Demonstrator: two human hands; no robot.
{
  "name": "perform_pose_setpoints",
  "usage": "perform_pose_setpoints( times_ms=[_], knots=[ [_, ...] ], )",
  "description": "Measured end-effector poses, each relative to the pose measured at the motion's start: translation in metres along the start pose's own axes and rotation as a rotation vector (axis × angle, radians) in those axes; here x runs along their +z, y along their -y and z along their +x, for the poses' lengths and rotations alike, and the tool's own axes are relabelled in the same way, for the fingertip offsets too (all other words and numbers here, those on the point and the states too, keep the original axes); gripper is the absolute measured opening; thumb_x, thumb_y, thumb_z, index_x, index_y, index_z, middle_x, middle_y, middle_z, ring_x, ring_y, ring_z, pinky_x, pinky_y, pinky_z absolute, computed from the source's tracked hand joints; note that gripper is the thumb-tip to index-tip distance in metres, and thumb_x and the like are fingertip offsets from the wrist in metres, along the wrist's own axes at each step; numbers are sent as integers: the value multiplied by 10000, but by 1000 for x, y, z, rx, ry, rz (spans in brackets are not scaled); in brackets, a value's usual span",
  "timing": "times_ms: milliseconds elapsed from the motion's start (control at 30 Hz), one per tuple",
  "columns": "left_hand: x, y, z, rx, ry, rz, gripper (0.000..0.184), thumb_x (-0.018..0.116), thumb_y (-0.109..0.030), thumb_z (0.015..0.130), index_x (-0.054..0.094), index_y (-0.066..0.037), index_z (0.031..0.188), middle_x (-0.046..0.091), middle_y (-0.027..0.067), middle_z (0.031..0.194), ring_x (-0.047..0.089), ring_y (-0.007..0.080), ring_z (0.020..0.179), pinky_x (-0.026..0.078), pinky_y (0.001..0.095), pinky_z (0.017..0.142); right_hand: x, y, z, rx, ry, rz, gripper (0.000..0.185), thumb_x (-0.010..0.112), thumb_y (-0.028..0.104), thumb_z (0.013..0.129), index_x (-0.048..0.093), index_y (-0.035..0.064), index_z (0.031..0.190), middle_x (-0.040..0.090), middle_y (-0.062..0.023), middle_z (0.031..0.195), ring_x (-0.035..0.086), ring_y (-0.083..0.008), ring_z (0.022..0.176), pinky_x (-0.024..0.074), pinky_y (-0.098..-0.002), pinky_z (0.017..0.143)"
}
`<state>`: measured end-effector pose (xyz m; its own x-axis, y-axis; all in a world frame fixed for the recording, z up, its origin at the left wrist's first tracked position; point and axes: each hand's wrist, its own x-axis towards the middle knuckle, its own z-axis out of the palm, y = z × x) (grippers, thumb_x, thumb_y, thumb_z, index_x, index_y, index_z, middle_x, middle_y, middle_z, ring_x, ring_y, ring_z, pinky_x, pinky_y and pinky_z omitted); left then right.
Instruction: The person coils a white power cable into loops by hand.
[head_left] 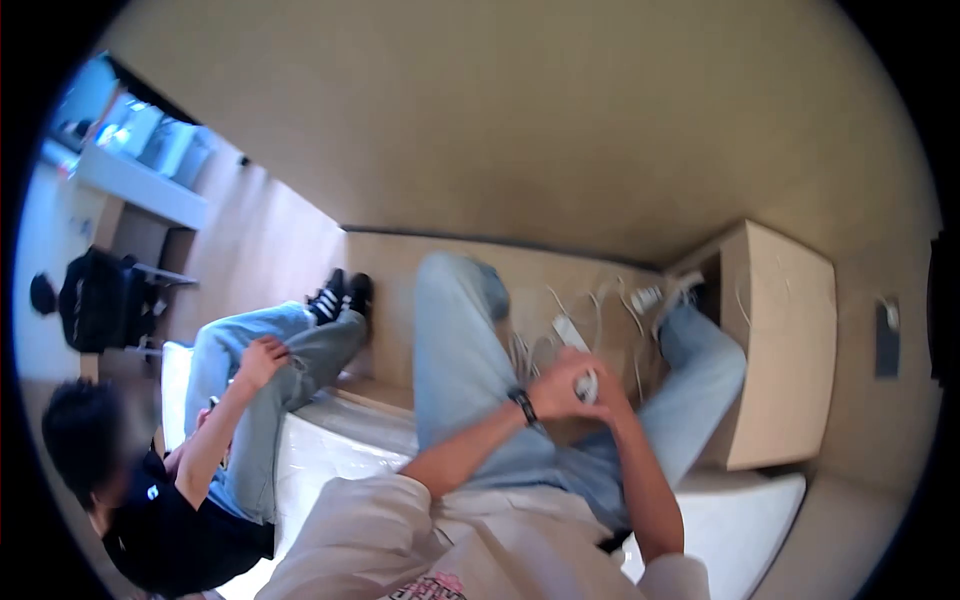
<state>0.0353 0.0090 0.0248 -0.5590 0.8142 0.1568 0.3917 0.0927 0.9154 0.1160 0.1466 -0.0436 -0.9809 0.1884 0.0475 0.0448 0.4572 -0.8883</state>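
Note:
My left hand [553, 390], with a dark band on its wrist, meets my right hand [601, 398] between my knees. Both are closed around a small white object [587, 386], whose kind I cannot make out. Fingers cover much of it and the area is slightly blurred. Just beyond the hands, a white power strip [571, 334] lies among loose white cables [520, 350] on the wooden surface below.
A second power strip [646, 298] lies farther right by my foot. To the right stands a light wooden cabinet [785, 345]; a broad panel [500, 120] rises ahead. On my left, a person in a black shirt [180, 530] sits on the white-covered mattress [330, 450].

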Motion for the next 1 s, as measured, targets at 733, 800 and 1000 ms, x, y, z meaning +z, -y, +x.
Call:
perform_pose_setpoints(
  times_ms=[733,800,1000],
  knots=[
    [-21,-7,23,-482,-337,-983,285,556,-251,928,496,-22,1088,633,105,934,624,141,699,546,297,625,-9,94,21,380,59,669,342,552,56,888,459,27,1215,543,-13,922,532,-83,734,454,-226,635],
    [-23,0,19,-583,-242,-951,259,546,-250,936,505,-20,1047,644,109,903,638,168,710,540,309,705,-8,77,18,343,189,663,392,557,63,889,442,16,1262,550,-15,927,540,-81,753,459,-224,633],
    [-12,28,12,-561,-451,-864,227,610,-242,892,580,-22,940,605,33,736,577,87,618,458,246,477,-32,59,23,365,240,424,528,615,61,855,402,12,1336,582,-70,1086,557,-127,956,450,-273,856]
  ],
)
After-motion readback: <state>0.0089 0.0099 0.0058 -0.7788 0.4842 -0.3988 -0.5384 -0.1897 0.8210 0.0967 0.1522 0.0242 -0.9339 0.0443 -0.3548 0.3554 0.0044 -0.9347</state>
